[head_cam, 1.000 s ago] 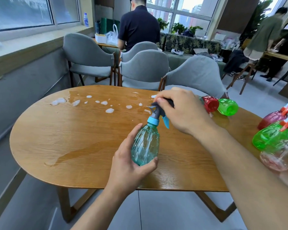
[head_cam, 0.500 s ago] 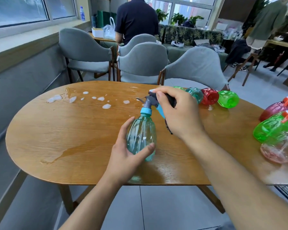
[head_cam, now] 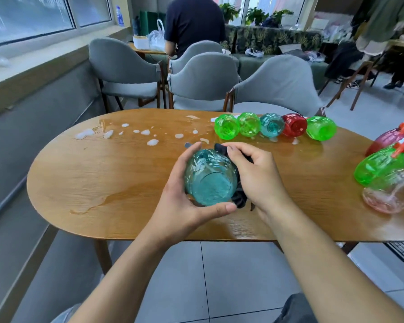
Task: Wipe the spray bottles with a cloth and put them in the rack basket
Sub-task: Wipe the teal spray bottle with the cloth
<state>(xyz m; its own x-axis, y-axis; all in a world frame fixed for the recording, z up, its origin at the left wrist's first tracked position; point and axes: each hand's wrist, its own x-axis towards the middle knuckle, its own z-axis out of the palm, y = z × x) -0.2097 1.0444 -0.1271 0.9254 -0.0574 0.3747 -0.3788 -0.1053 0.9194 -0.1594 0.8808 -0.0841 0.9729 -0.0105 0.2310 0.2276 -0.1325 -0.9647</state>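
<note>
Head view: teal bottle point(head_cam: 209, 179) above table point(head_cam: 126, 183), gripped by left hand point(head_cam: 184, 206), long axis pointing away, base toward camera. Right hand point(head_cam: 254, 176) pressing dark cloth point(head_cam: 239, 197) against bottle's right flank. Rack basket unseen.

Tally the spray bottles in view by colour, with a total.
Green: 4
Teal: 2
Red: 2
Clear pink: 1
Total: 9
</note>
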